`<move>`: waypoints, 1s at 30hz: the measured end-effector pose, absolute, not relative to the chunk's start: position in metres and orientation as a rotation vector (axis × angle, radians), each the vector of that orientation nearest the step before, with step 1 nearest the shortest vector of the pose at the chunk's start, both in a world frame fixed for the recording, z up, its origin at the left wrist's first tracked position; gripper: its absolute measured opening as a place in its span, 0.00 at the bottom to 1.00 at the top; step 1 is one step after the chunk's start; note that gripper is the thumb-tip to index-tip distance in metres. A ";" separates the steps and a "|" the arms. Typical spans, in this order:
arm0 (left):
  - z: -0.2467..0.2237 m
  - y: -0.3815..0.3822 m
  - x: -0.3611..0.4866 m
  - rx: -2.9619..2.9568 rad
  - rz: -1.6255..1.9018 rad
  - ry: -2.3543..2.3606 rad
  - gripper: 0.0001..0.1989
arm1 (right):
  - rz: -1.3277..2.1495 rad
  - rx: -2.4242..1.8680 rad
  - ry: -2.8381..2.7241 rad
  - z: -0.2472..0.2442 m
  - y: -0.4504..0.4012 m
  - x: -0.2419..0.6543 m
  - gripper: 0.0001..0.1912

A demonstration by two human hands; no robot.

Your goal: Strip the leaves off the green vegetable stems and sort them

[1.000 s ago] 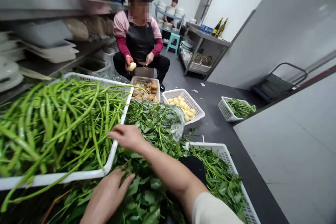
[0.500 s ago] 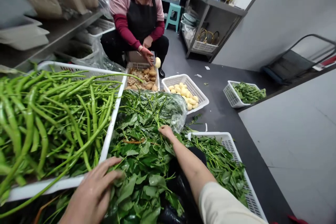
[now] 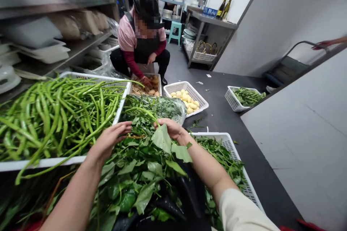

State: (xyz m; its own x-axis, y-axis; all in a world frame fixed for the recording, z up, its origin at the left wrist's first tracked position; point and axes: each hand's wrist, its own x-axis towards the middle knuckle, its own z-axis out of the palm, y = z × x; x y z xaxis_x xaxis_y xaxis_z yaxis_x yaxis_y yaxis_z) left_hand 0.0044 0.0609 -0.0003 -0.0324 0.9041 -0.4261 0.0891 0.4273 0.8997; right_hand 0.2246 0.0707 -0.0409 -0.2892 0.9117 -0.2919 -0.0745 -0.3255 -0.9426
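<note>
My right hand (image 3: 171, 128) grips a leafy green stem (image 3: 150, 113), whose thin end points up to the left. Broad leaves (image 3: 162, 139) of it hang below my fingers. Apart from it, to the left, my left hand (image 3: 115, 135) is open with the fingers stretched toward the stem, and it holds nothing. Beneath both hands spreads a pile of leafy greens (image 3: 130, 169), part of it over my dark-clad legs. Beside my left hand stands a white basket (image 3: 120, 104) heaped with long green stems (image 3: 59, 115).
At my right is a white basket (image 3: 230, 142) of leafy greens. Farther off stand a basket of peeled potatoes (image 3: 187, 99) and a basket of green vegetables (image 3: 246, 97). A person (image 3: 146, 43) crouches ahead, one hand in a potato basket (image 3: 153, 92). Metal shelves (image 3: 81, 48) line the left.
My right hand has lifted a leafy stem from the pile. My left hand has moved forward, closer to it. The person ahead has bent down and reached into the basket. My view has tilted up.
</note>
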 end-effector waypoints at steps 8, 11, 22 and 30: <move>-0.004 0.060 0.090 0.612 0.990 0.970 0.04 | 2.091 -0.879 -0.757 -0.031 0.015 0.216 0.13; 0.003 0.058 0.097 0.682 1.085 1.018 0.05 | 1.898 -0.988 -0.720 -0.034 -0.001 0.245 0.08; 0.019 0.052 0.083 1.026 1.319 1.224 0.11 | 0.463 -1.568 -1.744 -0.003 -0.068 0.265 0.12; 0.011 0.045 0.075 1.028 1.270 1.285 0.16 | -0.171 -1.297 -2.192 -0.015 -0.062 0.227 0.16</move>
State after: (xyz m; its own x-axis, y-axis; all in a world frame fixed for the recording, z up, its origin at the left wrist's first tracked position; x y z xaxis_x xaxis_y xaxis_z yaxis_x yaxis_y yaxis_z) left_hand 0.0750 0.0454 0.0106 -0.1230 0.9882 -0.0912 -0.0796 0.0818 0.9935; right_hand 0.2270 -0.0624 -0.0151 -0.3588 0.7620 0.5391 0.8365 0.5187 -0.1765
